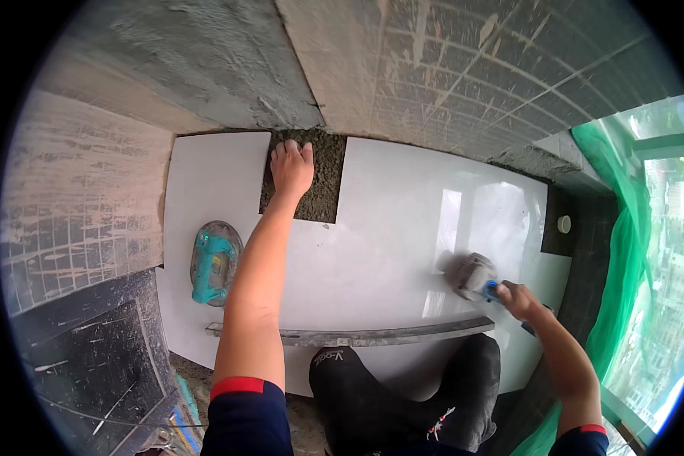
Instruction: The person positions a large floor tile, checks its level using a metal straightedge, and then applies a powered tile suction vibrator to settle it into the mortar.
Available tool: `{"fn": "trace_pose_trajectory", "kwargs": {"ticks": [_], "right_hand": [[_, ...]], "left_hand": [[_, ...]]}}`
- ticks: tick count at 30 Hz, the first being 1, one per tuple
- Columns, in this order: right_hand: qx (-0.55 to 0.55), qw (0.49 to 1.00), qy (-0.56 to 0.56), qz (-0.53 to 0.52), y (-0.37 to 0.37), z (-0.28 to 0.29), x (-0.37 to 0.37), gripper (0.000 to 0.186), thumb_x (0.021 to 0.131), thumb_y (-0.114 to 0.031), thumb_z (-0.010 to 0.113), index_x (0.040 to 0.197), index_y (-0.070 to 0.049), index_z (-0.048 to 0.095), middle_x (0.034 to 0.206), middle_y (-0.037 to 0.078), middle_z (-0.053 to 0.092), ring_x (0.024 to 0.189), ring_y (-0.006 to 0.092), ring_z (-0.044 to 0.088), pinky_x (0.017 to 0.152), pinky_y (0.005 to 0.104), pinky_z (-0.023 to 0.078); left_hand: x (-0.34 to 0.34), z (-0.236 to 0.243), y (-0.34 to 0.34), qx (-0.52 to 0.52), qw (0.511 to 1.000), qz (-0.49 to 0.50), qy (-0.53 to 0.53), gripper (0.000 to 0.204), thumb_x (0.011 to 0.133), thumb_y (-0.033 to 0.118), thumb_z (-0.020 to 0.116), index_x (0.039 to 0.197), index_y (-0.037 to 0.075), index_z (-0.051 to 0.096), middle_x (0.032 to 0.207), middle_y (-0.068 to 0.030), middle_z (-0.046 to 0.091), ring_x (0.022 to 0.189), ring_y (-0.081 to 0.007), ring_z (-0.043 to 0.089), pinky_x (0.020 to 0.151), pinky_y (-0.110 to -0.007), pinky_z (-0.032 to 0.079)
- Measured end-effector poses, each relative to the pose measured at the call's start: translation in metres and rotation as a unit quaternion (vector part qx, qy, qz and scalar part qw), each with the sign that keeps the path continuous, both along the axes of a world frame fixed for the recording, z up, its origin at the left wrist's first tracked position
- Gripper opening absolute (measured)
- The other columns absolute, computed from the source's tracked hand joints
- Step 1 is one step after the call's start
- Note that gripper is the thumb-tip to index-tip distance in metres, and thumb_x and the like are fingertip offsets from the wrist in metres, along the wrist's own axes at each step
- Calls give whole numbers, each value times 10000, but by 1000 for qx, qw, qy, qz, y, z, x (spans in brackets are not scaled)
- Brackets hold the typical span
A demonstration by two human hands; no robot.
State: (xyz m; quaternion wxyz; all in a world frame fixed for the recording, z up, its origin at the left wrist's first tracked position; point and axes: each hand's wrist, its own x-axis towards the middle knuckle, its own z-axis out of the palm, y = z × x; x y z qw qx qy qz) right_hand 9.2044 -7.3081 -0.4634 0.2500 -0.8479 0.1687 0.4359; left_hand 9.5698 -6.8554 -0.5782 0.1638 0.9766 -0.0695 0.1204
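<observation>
My left hand (292,163) reaches onto dark mortar (323,175) in a cut-out among white tiles (380,258); its fingers are bent and apart, with nothing visible in them. My right hand (518,302) grips the blue-and-black handle of a mallet (473,275), whose pale, blurred head is low over the glossy tile on the right. A teal suction-cup tool (213,266) sits on the tile left of my left forearm. A long metal straightedge (387,333) lies across the tiles by my knees.
Tiled and rendered walls (463,68) enclose the back and left. Green netting (623,228) hangs before glazing on the right. A small white pipe end (563,223) sits by the right edge. A dark panel (91,357) and some tools (182,429) are at the lower left.
</observation>
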Motion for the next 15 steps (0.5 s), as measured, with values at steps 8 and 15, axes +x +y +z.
{"fn": "trace_pose_trajectory", "kwargs": {"ticks": [8,15], "right_hand": [[62,996,-43,-52,-33,-5,-30,778,948,-706,291,923,28,547,693,261,539,721,490,535,692,494,433],[62,997,-29,-32,-23,-7,-22,765,956,-693,296,915,27,551,695,259,542,720,481,536,704,492,443]], "left_hand": [[-7,-22,-32,123,992,-10,25,239,970,293,523,992,56,546,1033,-139,593,1026,-343,566,854,-479,451],[-5,-22,-22,141,988,-5,68,227,970,248,509,1045,36,537,1080,-154,588,1073,-340,562,896,-476,454]]}}
